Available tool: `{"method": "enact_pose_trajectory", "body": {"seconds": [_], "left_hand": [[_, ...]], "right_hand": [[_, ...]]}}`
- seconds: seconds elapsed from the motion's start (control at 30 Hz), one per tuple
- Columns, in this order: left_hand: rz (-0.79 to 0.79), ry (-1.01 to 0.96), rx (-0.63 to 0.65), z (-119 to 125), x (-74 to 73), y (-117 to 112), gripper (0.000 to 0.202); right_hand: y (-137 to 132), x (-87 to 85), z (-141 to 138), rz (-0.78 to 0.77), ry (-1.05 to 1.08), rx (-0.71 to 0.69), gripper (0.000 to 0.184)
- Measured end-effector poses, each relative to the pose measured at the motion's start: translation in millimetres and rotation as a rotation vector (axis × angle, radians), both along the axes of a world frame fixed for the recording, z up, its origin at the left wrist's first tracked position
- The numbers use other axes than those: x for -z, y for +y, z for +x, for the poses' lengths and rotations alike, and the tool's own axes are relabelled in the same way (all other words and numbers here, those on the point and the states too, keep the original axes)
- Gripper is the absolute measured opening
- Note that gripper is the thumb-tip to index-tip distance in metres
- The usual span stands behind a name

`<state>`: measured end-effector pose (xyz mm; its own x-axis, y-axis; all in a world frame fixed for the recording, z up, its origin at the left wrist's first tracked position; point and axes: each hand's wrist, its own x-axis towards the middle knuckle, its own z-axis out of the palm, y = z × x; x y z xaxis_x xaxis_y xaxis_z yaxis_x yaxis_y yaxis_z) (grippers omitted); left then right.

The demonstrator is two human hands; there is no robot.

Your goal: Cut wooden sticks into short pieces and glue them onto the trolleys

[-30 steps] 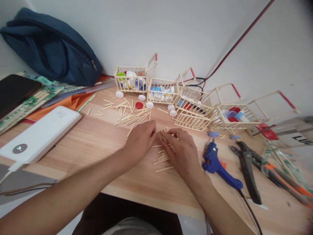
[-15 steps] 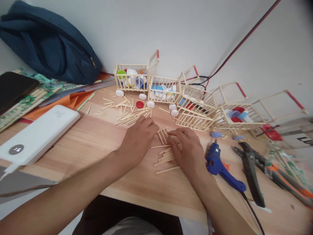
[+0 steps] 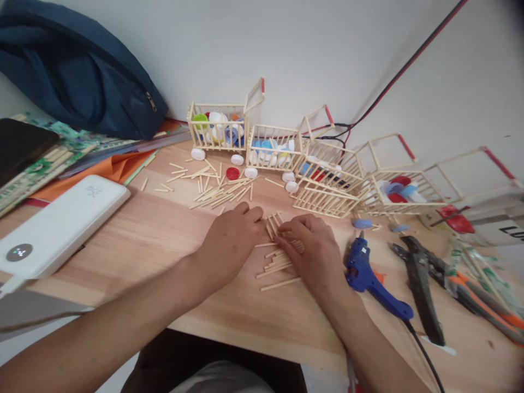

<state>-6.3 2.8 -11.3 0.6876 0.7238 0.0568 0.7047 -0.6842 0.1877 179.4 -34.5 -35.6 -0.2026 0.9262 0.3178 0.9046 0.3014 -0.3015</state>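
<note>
My left hand [image 3: 235, 237] is closed, its curled fingertips at the left edge of a small slatted panel of thin wooden sticks [image 3: 273, 224]. From the other side my right hand [image 3: 315, 248] pinches the same panel, thumb toward its lower right edge. The fingers cover both ends of the panel. Beneath and beside my right hand lie several loose cut sticks [image 3: 274, 268], roughly parallel on the wooden table [image 3: 229, 322].
Behind the hands are a pile of short sticks [image 3: 221, 194], a red cap [image 3: 232, 173] and stick-built carts [image 3: 274, 147] holding bottle caps. A blue glue gun [image 3: 368, 278], black-handled tool [image 3: 423, 295] and pliers [image 3: 478, 300] lie right. A white power bank [image 3: 69, 224] lies left.
Both hands stay at the panel, which is tilted a little differently. My right thumb and fingers have shifted slightly left along it. The whole view has moved slightly.
</note>
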Motion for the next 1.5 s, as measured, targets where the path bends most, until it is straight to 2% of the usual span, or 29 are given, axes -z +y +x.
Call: {"method": "enact_pose_trajectory", "body": {"seconds": [0.23,0.47,0.7,0.83,1.0,1.13,1.23,1.37,1.5], "left_hand": [[-0.063,-0.014,0.007,-1,0.6,1,0.019],[-0.016,-0.013,0.005,-1,5.7,1,0.02],[-0.044,0.002,-0.014,1,1.9,1,0.022],[-0.043,-0.002,-0.014,0,1.5,2,0.021],[-0.05,-0.169,-0.022,-6,6.1,5,0.019],[0.007,-0.361,-0.174,-11,7.1,10,0.03],[0.025,-0.33,-0.232,-14,7.1,13,0.033],[0.008,-0.25,-0.189,-15,9.2,13,0.025],[0.037,-0.246,-0.181,-12,10.9,11,0.018]], "right_hand": [[0,0.8,-1,-0.015,-0.011,0.006,0.006],[1,1.0,-2,-0.03,0.0,0.011,0.007],[1,2.1,-2,-0.044,-0.001,0.015,0.007],[-1,0.3,-2,-0.011,0.023,-0.004,0.014],[-6,-4.6,-5,0.018,0.022,-0.023,0.02],[-6,-4.3,-6,0.032,0.019,-0.031,0.022],[-5,-2.1,-6,0.04,-0.008,-0.055,0.024],[-4,0.7,-8,0.04,-0.048,-0.08,0.027],[-2,0.6,-11,0.034,-0.051,-0.042,0.024]]}}
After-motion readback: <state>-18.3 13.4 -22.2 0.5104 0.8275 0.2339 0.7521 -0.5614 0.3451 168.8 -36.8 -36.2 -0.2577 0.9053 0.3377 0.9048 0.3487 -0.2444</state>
